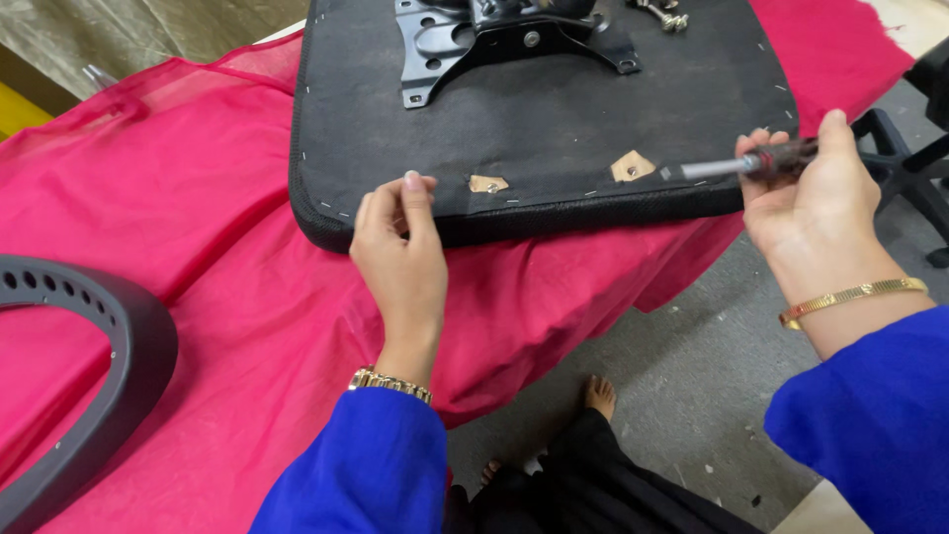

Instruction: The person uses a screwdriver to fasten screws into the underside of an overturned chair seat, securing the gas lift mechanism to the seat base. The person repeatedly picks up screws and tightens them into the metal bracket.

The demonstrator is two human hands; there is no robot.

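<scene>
Screwdriver (736, 164) sits in right hand (816, 193), fingers clenched round the dark handle with red collar, thumb up behind it; metal shaft sticks out left of the fist. Long axis runs nearly level, tilted slightly down toward the tip, tip pointing left at the right-hand tan cutout (633, 166) in the upturned office chair seat (554, 129), touching or just beside the screw there, can't tell which. Left hand (400, 252) rests at the seat's front edge, fingers loosely curled, fingertips touching the padded rim just left of the second tan cutout (488, 184); grasping nothing. Seat lies underside up on red cloth (227, 297), black metal tilt plate (494, 40) bolted near its far edge, loose bolts (667, 15) just right of the plate. Grey perforated plastic frame (109, 366) lies well left of the seat on the cloth. Chair base leg (905, 168) on the floor, right of the seat.
</scene>
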